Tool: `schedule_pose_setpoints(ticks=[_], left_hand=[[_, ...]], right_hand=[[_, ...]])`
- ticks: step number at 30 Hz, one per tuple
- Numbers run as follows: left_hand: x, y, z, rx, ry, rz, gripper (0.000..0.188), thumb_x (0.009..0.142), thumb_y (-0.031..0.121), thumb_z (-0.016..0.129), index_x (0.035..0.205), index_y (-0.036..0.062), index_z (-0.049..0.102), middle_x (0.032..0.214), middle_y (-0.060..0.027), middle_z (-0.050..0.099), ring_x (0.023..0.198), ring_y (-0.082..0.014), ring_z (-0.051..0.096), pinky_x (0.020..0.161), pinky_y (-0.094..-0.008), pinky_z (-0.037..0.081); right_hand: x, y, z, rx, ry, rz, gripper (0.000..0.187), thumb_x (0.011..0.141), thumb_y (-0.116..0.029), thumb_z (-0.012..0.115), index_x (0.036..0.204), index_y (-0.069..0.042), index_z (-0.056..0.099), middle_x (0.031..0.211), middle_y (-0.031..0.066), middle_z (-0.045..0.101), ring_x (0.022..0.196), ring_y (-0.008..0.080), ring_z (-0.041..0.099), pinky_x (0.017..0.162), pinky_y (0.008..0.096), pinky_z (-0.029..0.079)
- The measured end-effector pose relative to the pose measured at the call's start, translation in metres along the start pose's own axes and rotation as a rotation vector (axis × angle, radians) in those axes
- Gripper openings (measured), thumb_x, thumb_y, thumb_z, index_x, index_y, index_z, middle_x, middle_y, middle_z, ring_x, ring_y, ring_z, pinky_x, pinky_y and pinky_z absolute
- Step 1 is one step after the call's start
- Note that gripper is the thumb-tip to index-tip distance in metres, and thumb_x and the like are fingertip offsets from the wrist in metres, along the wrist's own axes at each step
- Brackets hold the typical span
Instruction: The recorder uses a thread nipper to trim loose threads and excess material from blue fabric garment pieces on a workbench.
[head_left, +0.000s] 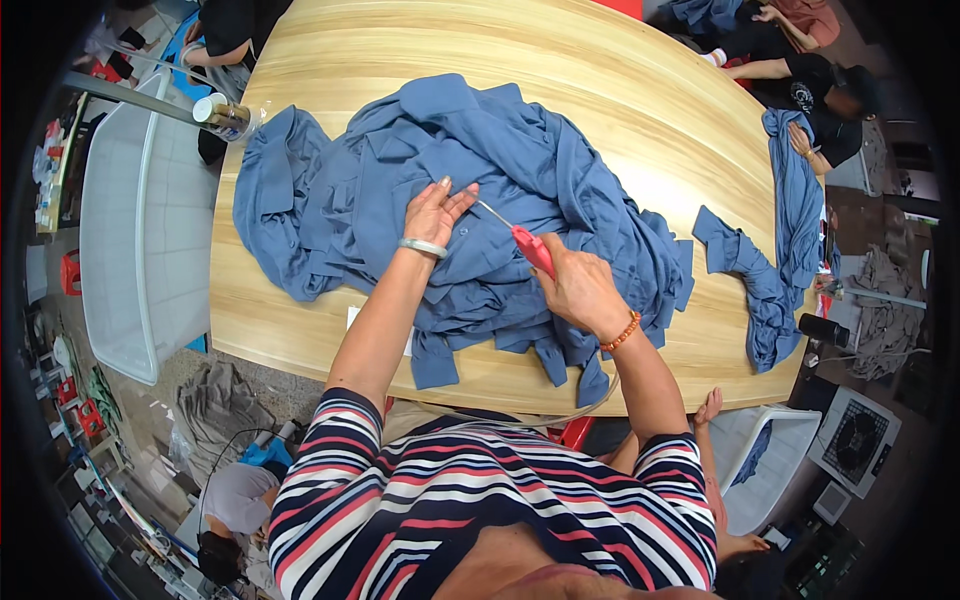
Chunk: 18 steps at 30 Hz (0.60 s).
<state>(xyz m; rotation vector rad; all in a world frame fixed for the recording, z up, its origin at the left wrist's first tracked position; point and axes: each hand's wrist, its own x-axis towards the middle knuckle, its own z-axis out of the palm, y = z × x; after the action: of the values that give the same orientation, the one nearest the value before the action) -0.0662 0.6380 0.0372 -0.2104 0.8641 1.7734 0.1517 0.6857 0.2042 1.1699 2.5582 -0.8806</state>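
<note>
Blue button-up shirts (375,185) lie in a large heap across the table in front of me. My left hand (436,215), with a pale bangle at its wrist, rests on the heap. Its thumb and fingers are apart, and I see no cloth pinched between them. My right hand (582,287) is closed around the red handle of a soldering-iron-like tool (531,247). A thin metal rod reaches from that handle to the left fingertips. A small round button shows on the cloth just below the rod.
The wood-grain table (330,45) has a curved edge. A white tub (150,240) stands left of it, another tub (775,455) at lower right. At far right a co-worker (830,100) handles a blue garment (795,210). A jar (222,112) is at the table's left corner.
</note>
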Motion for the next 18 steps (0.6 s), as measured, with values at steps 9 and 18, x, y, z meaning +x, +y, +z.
schedule_pose_setpoints(ticks=[9, 18], left_hand=[[0.013, 0.026, 0.011, -0.233, -0.149, -0.087, 0.018, 0.094, 0.012, 0.058, 0.103, -0.0017, 0.05, 0.1, -0.0229, 0.061, 0.095, -0.04, 0.065, 0.079, -0.0428, 0.059], [0.02, 0.012, 0.004, -0.025, -0.022, 0.071, 0.012, 0.095, 0.01, 0.054, 0.094, -0.0016, 0.051, 0.103, -0.0221, 0.058, 0.099, -0.0438, 0.062, 0.082, -0.0462, 0.058]], right_hand=[[-0.001, 0.008, 0.009, 0.113, 0.027, -0.043, 0.033, 0.086, -0.018, 0.06, 0.114, -0.007, 0.048, 0.076, 0.0239, 0.063, 0.074, 0.0441, 0.061, 0.066, 0.0502, 0.047], [0.021, -0.02, -0.003, 0.006, 0.07, 0.006, 0.03, 0.086, -0.02, 0.061, 0.11, -0.006, 0.048, 0.076, 0.0233, 0.063, 0.074, 0.0445, 0.061, 0.065, 0.0509, 0.046]])
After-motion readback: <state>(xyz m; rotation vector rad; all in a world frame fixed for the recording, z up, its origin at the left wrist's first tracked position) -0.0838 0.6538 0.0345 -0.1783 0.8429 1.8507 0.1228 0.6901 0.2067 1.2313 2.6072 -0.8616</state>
